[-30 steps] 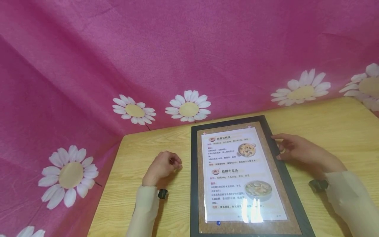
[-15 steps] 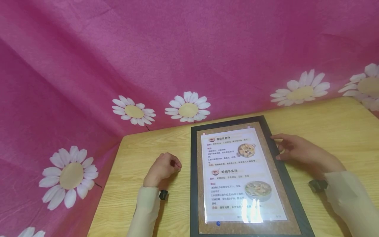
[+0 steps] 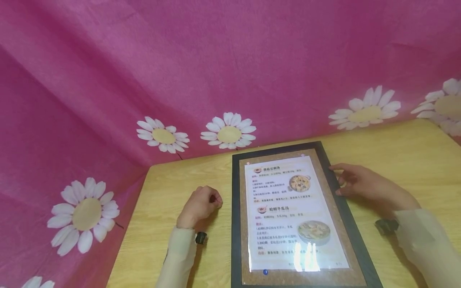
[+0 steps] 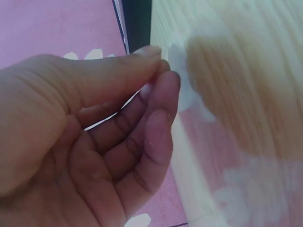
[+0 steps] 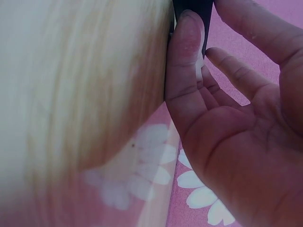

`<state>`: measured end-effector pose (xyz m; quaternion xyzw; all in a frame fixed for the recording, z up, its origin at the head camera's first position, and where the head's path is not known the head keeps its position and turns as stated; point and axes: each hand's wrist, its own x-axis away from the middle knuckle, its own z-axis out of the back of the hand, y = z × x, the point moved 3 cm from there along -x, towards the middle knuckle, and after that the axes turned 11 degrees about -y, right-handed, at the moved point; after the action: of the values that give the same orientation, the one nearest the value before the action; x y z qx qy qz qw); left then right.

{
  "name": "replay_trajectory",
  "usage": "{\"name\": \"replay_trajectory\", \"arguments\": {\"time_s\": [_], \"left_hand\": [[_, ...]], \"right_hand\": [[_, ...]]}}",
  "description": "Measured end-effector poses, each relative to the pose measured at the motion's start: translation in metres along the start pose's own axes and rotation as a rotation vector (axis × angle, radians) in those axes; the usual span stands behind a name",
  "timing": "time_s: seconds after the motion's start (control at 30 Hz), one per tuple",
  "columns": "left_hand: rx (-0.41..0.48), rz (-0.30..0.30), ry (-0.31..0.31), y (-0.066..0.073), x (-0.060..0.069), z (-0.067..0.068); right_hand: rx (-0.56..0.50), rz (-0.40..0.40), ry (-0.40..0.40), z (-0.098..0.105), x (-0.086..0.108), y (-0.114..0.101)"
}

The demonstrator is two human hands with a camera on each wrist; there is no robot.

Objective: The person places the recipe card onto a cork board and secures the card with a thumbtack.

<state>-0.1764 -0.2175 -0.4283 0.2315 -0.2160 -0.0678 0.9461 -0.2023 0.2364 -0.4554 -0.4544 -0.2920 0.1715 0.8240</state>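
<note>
A black-framed cork board (image 3: 236, 224) lies flat on the wooden table. On it is a glossy printed recipe sheet (image 3: 273, 236) with two soup pictures. Pale pushpins (image 3: 247, 163) sit at its top corners, and a blue pushpin (image 3: 265, 272) is at the lower edge. My right hand (image 3: 372, 186) touches the frame's right side with thumb and fingertips; the right wrist view shows the black frame (image 5: 207, 21) beside them. Left of the board, my left hand (image 3: 197, 206) rests on the table. Its fingers (image 4: 158, 137) are loosely curled, with no object visible in them.
A pink cloth (image 3: 230, 60) with large white daisies hangs behind and to the left of the wooden table (image 3: 180, 176). Dark wrist devices (image 3: 201, 238) are strapped near both sleeves. Bright light glares off the lower part of the sheet.
The left hand has shifted very slightly toward the board. The right hand stays at the frame's right edge, and the board has not moved.
</note>
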Motion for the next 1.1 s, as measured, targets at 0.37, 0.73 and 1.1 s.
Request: {"name": "replay_trajectory", "arguments": {"time_s": [0.37,0.73,1.1], "left_hand": [[0.022,-0.113,0.079,0.01,-0.001,0.005],[0.016,-0.184,0.082,0.024,0.004,0.006],[0.012,-0.211,0.048,0.043,0.011,0.001]], "right_hand": [[0.009,0.043,0.001,0.0,-0.007,0.002],[0.12,0.021,0.026,0.005,-0.013,0.002],[-0.018,-0.008,0.011,0.002,-0.004,0.004]]}}
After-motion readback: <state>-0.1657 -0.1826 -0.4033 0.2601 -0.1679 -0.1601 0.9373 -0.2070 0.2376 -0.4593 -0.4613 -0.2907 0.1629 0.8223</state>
